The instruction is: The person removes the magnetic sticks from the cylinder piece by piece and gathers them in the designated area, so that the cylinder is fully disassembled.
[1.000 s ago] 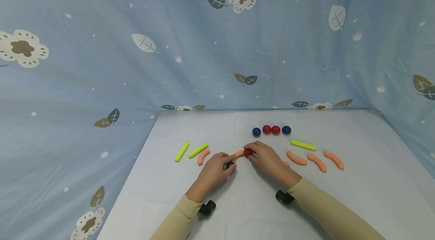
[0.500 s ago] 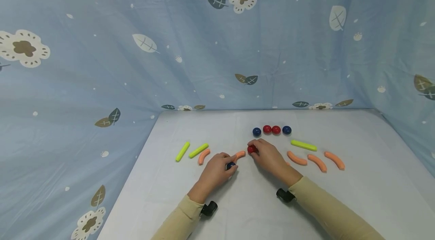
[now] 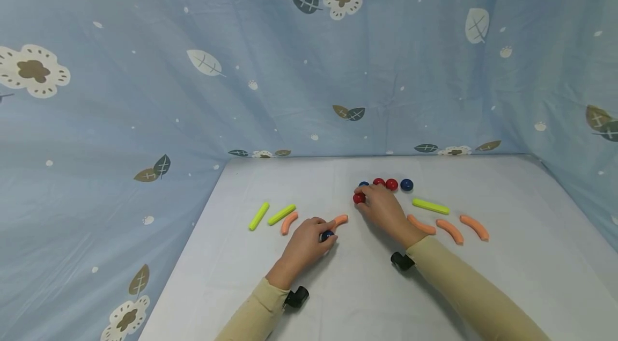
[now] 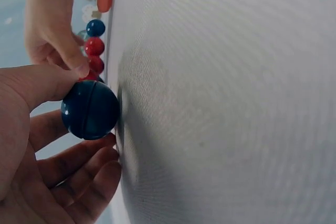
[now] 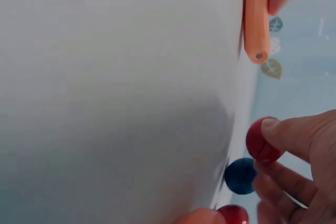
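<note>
My left hand [image 3: 306, 242] pinches a dark blue ball [image 3: 327, 236] between thumb and fingers, low at the white table. A curved orange piece [image 3: 340, 220] lies just beyond its fingertips, partly covered by them. In the left wrist view, the blue ball [image 4: 90, 109] shows a seam around it. My right hand [image 3: 383, 209] holds a red ball [image 3: 359, 198] by thumb and fingertips, just in front of a row of balls. That row has a blue ball [image 3: 363, 184] half hidden by the hand, two red balls [image 3: 391, 184] and another blue ball [image 3: 407, 185].
Two yellow-green sticks [image 3: 281, 214] and a short orange curved piece [image 3: 289, 222] lie at the left. A third yellow-green stick [image 3: 431, 206] and several orange curved pieces [image 3: 450, 231] lie at the right. Patterned blue cloth [image 3: 309, 62] hangs behind the table [image 3: 347, 287].
My right hand has carried the red ball away from the end of the orange piece, back toward the row of balls. My left hand has stayed in place with the blue ball.
</note>
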The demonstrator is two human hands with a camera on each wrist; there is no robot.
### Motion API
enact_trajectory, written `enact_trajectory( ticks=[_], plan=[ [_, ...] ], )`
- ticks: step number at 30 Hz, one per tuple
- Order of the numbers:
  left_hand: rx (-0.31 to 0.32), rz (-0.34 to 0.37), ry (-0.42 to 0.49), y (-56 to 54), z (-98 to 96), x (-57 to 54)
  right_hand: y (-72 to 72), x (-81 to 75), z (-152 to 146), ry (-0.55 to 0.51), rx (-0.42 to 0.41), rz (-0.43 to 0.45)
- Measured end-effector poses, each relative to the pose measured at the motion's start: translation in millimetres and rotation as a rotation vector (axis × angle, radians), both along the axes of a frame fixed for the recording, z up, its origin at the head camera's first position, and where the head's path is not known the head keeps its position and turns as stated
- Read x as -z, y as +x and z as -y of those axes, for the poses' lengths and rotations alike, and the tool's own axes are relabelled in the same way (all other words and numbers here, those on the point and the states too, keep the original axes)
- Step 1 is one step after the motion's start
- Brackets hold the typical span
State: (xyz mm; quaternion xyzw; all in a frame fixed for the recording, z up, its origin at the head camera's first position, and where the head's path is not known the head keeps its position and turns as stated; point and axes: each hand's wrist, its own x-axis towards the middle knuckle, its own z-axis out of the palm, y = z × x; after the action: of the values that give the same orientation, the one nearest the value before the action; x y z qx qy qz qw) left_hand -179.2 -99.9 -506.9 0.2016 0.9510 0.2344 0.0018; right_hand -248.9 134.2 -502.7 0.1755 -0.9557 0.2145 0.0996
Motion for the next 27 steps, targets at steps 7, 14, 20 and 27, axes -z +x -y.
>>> enact_trajectory(
  ticks=[7,14,20,27],
  plan=[
    [0.001,0.001,0.016,-0.7,0.8,2.2,-15.0,-6.5,6.9,0.097,-0.047,-0.08],
    [-0.003,-0.001,0.022,-0.9,1.4,3.1,-26.7,-5.7,13.3,0.199,-0.084,-0.084],
    [0.002,-0.004,0.035,-0.4,1.7,3.4,-28.4,-2.0,15.5,0.244,-0.1,-0.085],
    [0.002,-0.002,0.043,-1.0,1.9,2.1,-28.4,1.3,16.8,0.237,-0.095,-0.091]
  ],
)
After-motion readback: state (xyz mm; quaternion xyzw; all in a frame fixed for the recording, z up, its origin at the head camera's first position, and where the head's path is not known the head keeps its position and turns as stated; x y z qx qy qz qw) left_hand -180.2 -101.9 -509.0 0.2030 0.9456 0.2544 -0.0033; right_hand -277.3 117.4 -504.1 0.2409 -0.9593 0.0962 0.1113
